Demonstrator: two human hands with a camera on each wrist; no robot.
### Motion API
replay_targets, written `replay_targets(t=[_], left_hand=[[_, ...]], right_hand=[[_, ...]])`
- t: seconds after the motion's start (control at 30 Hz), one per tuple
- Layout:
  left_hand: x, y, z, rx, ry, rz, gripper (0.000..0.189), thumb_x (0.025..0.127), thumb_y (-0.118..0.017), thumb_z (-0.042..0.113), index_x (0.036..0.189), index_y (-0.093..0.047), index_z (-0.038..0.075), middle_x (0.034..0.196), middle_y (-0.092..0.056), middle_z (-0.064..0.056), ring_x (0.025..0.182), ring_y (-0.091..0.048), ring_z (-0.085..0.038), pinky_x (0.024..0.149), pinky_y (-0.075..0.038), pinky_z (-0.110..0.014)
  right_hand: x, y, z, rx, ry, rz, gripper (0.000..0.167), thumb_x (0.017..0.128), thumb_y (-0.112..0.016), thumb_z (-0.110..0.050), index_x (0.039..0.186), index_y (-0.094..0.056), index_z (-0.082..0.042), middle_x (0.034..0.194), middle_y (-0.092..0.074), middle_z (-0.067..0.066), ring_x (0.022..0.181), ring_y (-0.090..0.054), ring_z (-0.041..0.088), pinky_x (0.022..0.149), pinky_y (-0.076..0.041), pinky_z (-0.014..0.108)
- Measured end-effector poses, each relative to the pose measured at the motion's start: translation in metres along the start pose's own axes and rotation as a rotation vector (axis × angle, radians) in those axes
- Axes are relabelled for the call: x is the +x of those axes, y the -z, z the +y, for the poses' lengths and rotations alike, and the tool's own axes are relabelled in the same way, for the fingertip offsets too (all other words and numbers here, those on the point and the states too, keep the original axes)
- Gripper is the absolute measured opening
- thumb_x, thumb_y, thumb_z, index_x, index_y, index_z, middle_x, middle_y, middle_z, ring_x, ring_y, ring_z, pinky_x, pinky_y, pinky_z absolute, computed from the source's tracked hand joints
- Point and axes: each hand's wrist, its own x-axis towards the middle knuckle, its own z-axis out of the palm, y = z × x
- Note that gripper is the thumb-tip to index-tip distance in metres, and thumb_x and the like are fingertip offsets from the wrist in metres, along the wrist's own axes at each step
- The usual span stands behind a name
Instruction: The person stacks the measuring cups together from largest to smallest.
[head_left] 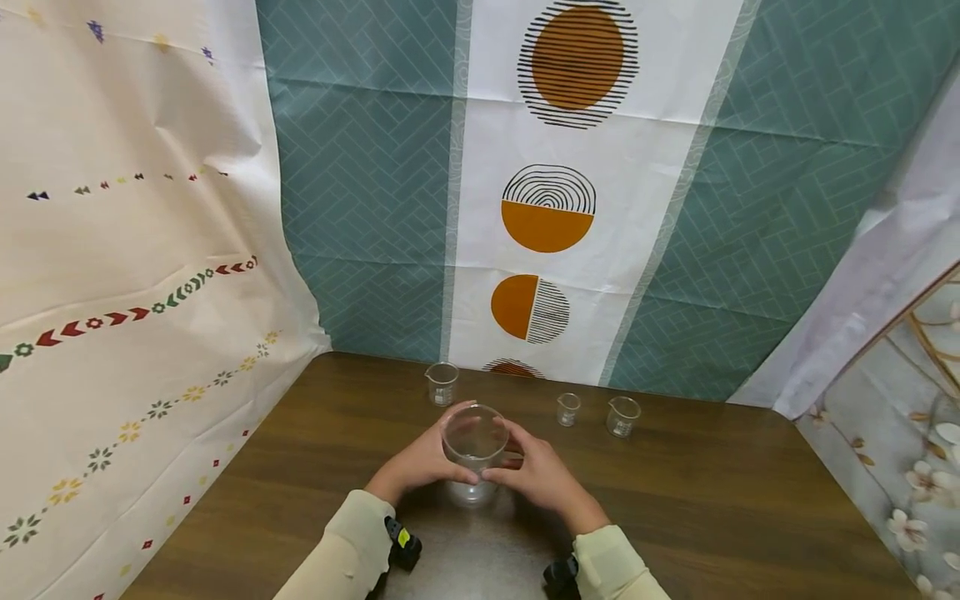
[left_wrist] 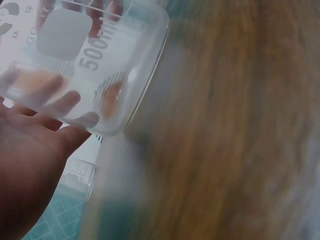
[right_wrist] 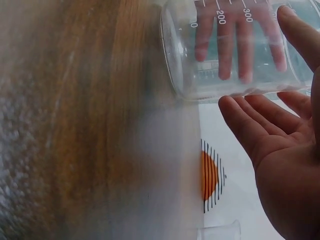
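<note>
A large clear glass beaker [head_left: 476,442] stands upright between both hands, over the front middle of the wooden table. Its side reads 500ml in the left wrist view, where the glass [left_wrist: 137,55] fills the upper left. My left hand [head_left: 429,457] grips the beaker's left side, thumb in front and fingers round the back. From the right, my right hand [head_left: 542,473] holds it the same way; its fingers show through the graduated wall [right_wrist: 187,65] in the right wrist view. Whether the base touches the table I cannot tell.
Behind, on the brown wooden table [head_left: 697,483], stand three smaller glass beakers: one at the back left [head_left: 442,387], a tiny one [head_left: 567,411] right of the hands, and another [head_left: 622,418] farther right. A patterned cloth [head_left: 360,183] hangs at the table's back edge.
</note>
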Motion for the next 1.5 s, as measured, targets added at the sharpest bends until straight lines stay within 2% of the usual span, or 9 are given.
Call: replay_targets(t=[0.17, 0.37, 0.67, 1.03, 1.3, 1.5], left_hand=[[-0.0012, -0.0027, -0.0013, -0.049, -0.027, 0.013, 0.099, 0.069, -0.088, 0.019, 0.147, -0.028, 0.019, 0.151, -0.039, -0.015, 0.142, -0.034, -0.035, 0.111, -0.031, -0.058], [-0.0005, -0.0028, -0.0022, -0.061, -0.022, 0.012, 0.096, 0.071, -0.087, 0.017, 0.146, -0.029, 0.020, 0.148, -0.043, -0.013, 0.139, -0.039, -0.033, 0.109, -0.035, -0.055], [-0.0011, -0.0028, -0.0027, -0.034, 0.010, 0.008, 0.094, 0.072, -0.086, 0.019, 0.146, -0.028, 0.021, 0.147, -0.043, -0.010, 0.138, -0.041, -0.031, 0.109, -0.037, -0.053], [-0.0013, -0.0027, -0.0047, -0.022, 0.018, 0.005, 0.095, 0.072, -0.086, 0.018, 0.146, -0.027, 0.022, 0.147, -0.043, -0.010, 0.138, -0.041, -0.031, 0.108, -0.038, -0.053], [-0.0023, -0.0033, -0.0033, -0.015, 0.016, 0.003, 0.094, 0.073, -0.086, 0.019, 0.146, -0.027, 0.022, 0.146, -0.044, -0.010, 0.138, -0.041, -0.031, 0.108, -0.037, -0.054], [-0.0024, -0.0029, -0.0033, -0.013, 0.008, 0.002, 0.094, 0.073, -0.086, 0.019, 0.146, -0.027, 0.021, 0.146, -0.044, -0.012, 0.137, -0.041, -0.031, 0.108, -0.037, -0.054]], right_hand=[[0.0009, -0.0007, 0.0006, 0.013, -0.012, -0.017, 0.085, 0.080, -0.076, -0.045, 0.149, -0.035, -0.017, 0.143, -0.051, 0.011, 0.119, -0.061, 0.028, 0.089, -0.054, 0.034], [0.0009, 0.0005, 0.0000, 0.028, -0.034, -0.028, 0.086, 0.080, -0.076, -0.045, 0.150, -0.033, -0.019, 0.147, -0.046, 0.010, 0.118, -0.062, 0.028, 0.089, -0.054, 0.033], [0.0006, 0.0016, 0.0000, 0.030, -0.027, -0.036, 0.086, 0.080, -0.077, -0.042, 0.150, -0.034, -0.016, 0.148, -0.045, 0.015, 0.116, -0.062, 0.030, 0.088, -0.055, 0.033], [0.0005, 0.0017, 0.0002, 0.025, -0.012, -0.041, 0.085, 0.080, -0.077, -0.039, 0.150, -0.034, -0.018, 0.150, -0.043, 0.013, 0.118, -0.061, 0.030, 0.089, -0.054, 0.031], [-0.0017, 0.0030, -0.0015, 0.048, 0.015, -0.039, 0.082, 0.081, -0.078, -0.030, 0.149, -0.035, -0.017, 0.145, -0.049, 0.014, 0.116, -0.062, 0.030, 0.090, -0.054, 0.037], [-0.0011, 0.0065, -0.0001, 0.044, 0.031, -0.038, 0.080, 0.081, -0.078, -0.032, 0.148, -0.038, -0.014, 0.138, -0.055, 0.014, 0.117, -0.062, 0.032, 0.091, -0.053, 0.041]])
